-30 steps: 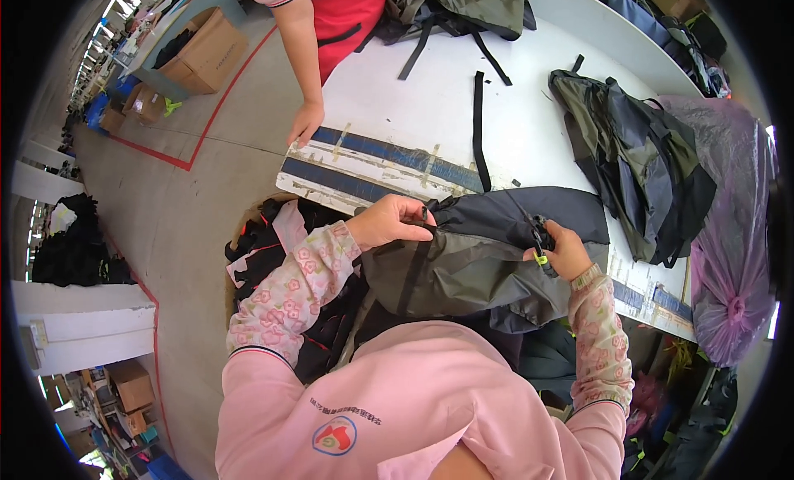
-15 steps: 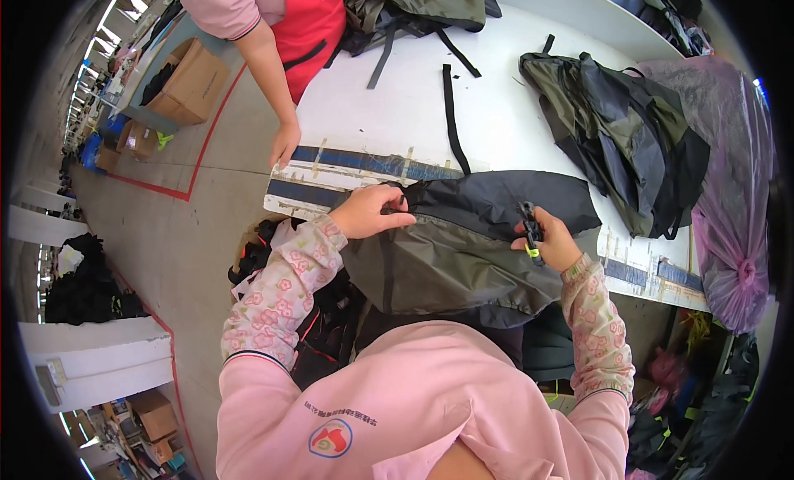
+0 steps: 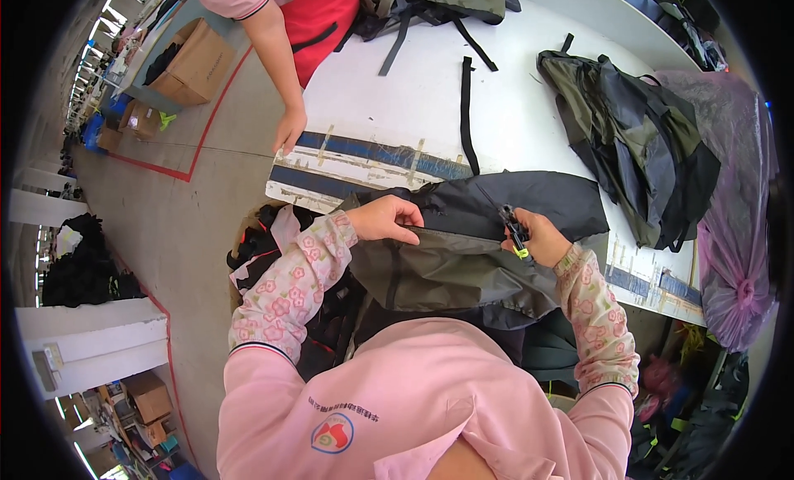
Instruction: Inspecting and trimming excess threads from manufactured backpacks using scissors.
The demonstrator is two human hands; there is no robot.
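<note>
A black and olive-green fabric bag (image 3: 463, 281) lies over the near edge of the table in front of me. My left hand (image 3: 387, 218) is closed on the bag at the seam where the black and olive panels meet, thumb and fingers pinching cloth. In my right hand (image 3: 542, 236) is a pair of black thread snips (image 3: 514, 223) with a yellow-green band near the grip end. Their thin tips point up and left over the black panel. Whether the blades touch the cloth, I cannot tell.
A second olive and black bag (image 3: 633, 141) lies at right, beside a pink plastic sack (image 3: 736, 232). A black strap (image 3: 466, 116) rests on the white table (image 3: 397, 99). Across at the left, a co-worker's hand (image 3: 289, 129) touches the table corner. More bags (image 3: 447, 2) lie at the back.
My left hand has shifted slightly right along the seam. The snips in my right hand have moved a little left and now tilt with their tips up and left.
</note>
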